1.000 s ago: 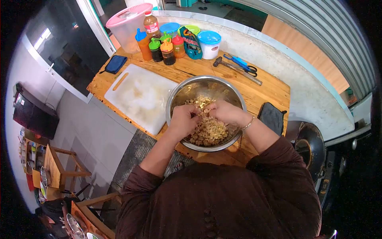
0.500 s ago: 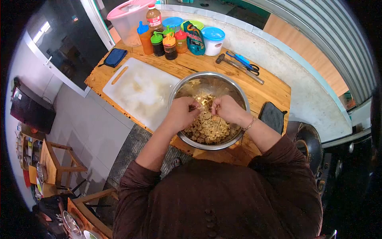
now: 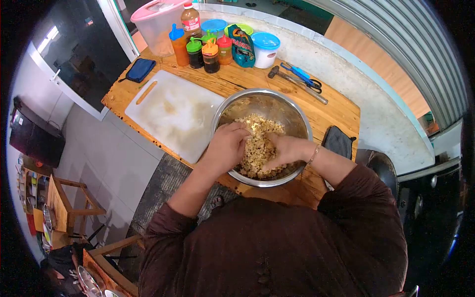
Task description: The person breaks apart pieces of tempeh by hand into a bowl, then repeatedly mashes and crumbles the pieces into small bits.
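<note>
Hand-mixing, I judge; right fingers [image 3: 278,141] splayed, released, at crumbly mixture [image 3: 257,149]; left fingers [image 3: 239,132] curled, hold unclear; next move calls for gathering between them.

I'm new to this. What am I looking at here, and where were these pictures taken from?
No machine here: these are a person's two bare hands. Every picture comes from one camera worn on that person's head, looking forward and down. The left hand and right hand are in a crumbly mixture inside a metal bowl; whether the fingers grip any of it is hard to tell. On the wooden table, a white cutting board lies beside the bowl. Farther back stand squeeze bottles and a blue-lidded tub, with a hammer lying nearby.
</note>
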Action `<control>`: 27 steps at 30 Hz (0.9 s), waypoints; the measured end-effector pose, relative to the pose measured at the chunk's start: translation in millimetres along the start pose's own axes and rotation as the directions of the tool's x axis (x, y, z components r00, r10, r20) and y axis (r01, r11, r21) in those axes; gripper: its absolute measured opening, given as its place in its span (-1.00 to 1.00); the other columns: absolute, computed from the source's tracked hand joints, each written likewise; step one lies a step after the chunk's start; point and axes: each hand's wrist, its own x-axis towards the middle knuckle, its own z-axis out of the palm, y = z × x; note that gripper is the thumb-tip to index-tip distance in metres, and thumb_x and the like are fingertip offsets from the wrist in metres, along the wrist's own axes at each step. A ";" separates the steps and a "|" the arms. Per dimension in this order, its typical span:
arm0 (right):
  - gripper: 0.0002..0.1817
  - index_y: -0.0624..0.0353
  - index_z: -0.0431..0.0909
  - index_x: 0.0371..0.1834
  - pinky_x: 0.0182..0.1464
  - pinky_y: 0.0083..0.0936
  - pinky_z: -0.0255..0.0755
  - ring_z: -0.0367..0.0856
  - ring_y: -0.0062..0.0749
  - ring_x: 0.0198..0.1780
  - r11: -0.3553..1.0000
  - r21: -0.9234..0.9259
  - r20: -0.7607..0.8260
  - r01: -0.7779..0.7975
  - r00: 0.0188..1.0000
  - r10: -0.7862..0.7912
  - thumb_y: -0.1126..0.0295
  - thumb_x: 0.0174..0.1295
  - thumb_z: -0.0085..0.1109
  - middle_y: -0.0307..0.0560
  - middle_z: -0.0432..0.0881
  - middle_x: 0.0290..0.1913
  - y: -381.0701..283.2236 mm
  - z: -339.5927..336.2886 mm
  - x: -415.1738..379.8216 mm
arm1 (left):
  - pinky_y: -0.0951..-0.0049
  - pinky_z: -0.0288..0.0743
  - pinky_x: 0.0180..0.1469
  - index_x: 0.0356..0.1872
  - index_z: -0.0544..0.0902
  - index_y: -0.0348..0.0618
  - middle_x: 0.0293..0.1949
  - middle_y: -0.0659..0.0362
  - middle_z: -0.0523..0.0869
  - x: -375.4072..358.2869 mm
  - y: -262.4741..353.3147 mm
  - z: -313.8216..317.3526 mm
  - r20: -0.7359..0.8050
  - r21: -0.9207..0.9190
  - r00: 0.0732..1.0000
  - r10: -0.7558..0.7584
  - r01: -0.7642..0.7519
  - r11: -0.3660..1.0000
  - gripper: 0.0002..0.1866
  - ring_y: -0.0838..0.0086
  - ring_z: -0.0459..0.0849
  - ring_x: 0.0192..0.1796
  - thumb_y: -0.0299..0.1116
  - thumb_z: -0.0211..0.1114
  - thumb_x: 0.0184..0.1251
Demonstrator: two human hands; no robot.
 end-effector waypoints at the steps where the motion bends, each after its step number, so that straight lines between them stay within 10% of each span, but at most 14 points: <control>1: -0.06 0.52 0.21 0.33 0.17 -0.16 0.48 0.58 0.22 0.09 0.999 -0.024 0.079 -0.037 0.996 0.039 0.12 -0.02 0.43 0.50 0.58 -0.01 -10.5 1.0 0.7 | 0.13 0.51 0.04 -0.25 0.71 -0.23 -0.19 -0.03 0.70 -1.8 -1.6 2.0 -0.024 0.007 1.000 0.001 -0.001 1.000 -0.80 0.04 0.66 -0.11 -0.60 0.25 0.07; 6: -0.10 0.43 0.11 0.43 0.15 -0.16 0.49 0.57 0.19 0.13 0.994 -0.080 0.225 -0.080 0.970 0.096 0.34 0.01 0.32 0.51 0.56 0.03 -41.6 28.2 39.4 | 0.15 0.55 0.09 -0.19 0.70 -0.24 -0.09 -0.08 0.71 -1.8 -1.4 5.8 -0.129 0.045 0.990 -0.053 0.060 0.997 -0.75 0.00 0.67 -0.02 -0.56 0.36 0.03; 13: -0.72 0.31 0.67 -0.16 0.01 -0.14 0.55 0.68 0.13 -0.06 0.996 -0.088 0.120 0.019 0.993 -0.008 0.40 0.17 0.06 0.24 0.70 -0.20 -54.5 24.9 57.9 | 0.18 0.58 0.05 -0.18 0.71 -0.21 -0.14 -0.07 0.72 -7.2 -5.1 6.4 -0.169 0.049 0.983 -0.071 0.080 0.996 -0.77 0.01 0.69 -0.06 -0.52 0.32 0.08; 25: -0.68 0.38 0.69 -0.29 -0.11 -0.17 0.58 0.70 0.12 -0.15 0.981 0.039 -0.039 -0.189 0.981 0.191 0.28 0.09 0.25 0.31 0.69 -0.20 -27.6 -5.6 56.9 | 0.19 0.59 -0.02 -0.19 0.72 -0.22 -0.16 -0.05 0.72 -0.1 3.6 -0.2 0.021 0.046 0.987 -0.159 0.158 0.986 -0.77 0.05 0.70 -0.09 -0.41 0.41 0.10; 27: -0.69 0.33 0.68 -0.22 -0.17 -0.18 0.58 0.71 0.05 -0.20 0.977 0.213 -0.106 -0.008 0.994 0.031 0.28 0.13 0.24 0.27 0.71 -0.25 -12.4 -10.5 52.5 | 0.19 0.58 -0.02 -0.14 0.70 -0.21 -0.13 -0.06 0.71 2.1 6.6 0.4 0.024 -0.007 0.986 -0.164 0.164 0.986 -0.70 0.05 0.69 -0.08 -0.37 0.46 0.09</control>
